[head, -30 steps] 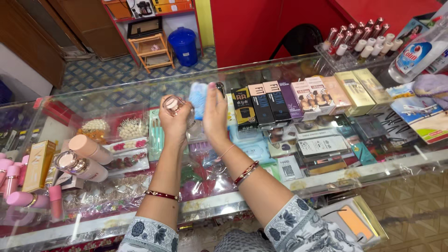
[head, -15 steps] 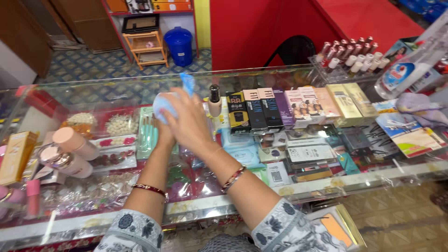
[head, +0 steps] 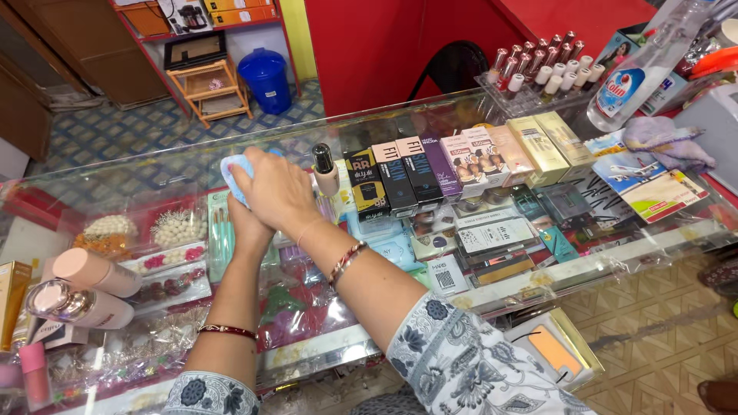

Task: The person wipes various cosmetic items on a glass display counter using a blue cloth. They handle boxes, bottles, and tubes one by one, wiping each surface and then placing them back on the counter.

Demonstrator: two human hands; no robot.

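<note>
The nearest risk sits just right of the hands: a small foundation bottle [head: 326, 170] with a black cap stands upright on the glass counter top [head: 430, 123], close beside the right hand [head: 278, 192], and a sideways sweep of that hand or its wrist could tip it over — it is narrow and tall, so it would likely fall easily. Further right in the middle of the frame a row of slim cosmetic boxes [head: 430, 165] stands on end, touching one another, and a knock to the first could topple the rest. The right hand lies on top with its fingers curled downward over a light blue cloth [head: 233, 170], pressing it toward the glass; the left hand [head: 247, 224] is tucked beneath the right and mostly hidden, so whether it grips the cloth or anything else cannot be told. The cloth sits left of centre, in the upper middle of the frame, and only a small bunched edge peeks out past the fingers — soft, pale blue, crumpled rather than folded. At the lower left, two peach-coloured tubes [head: 84, 288] lie on their sides well apart from the hands, out of harm's way.
</note>
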